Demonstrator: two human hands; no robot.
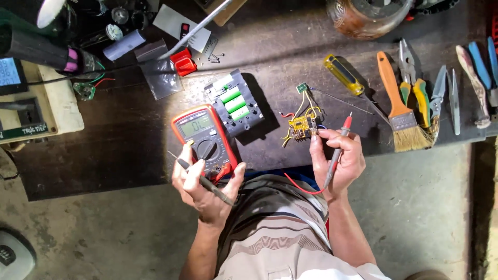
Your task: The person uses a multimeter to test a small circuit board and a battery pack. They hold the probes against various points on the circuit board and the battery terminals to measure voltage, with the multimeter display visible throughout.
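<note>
The right hand (340, 163) is pinching a small yellow circuit board (302, 127) by its edge between thumb and fingertips, just above the dark surface (104, 150), while also trapping the red probe (338, 150) against the palm. The board is looking light, stiff and fragile; its thin wires (306, 103) are trailing loose up to a tiny green board (301, 87), so the bare edges are probably the safest place to grip, away from the solder joints. The left hand (203, 187) is curling around the black probe (199, 179), thumb touching the red meter (204, 140), which is lying flat at the surface's near edge.

Counting: one meter, two probes, one yellow board, one battery holder (234, 102) showing three green cells. To the right are lying one yellow screwdriver (345, 76), one orange brush (398, 109) and one pair of pliers (415, 88).
</note>
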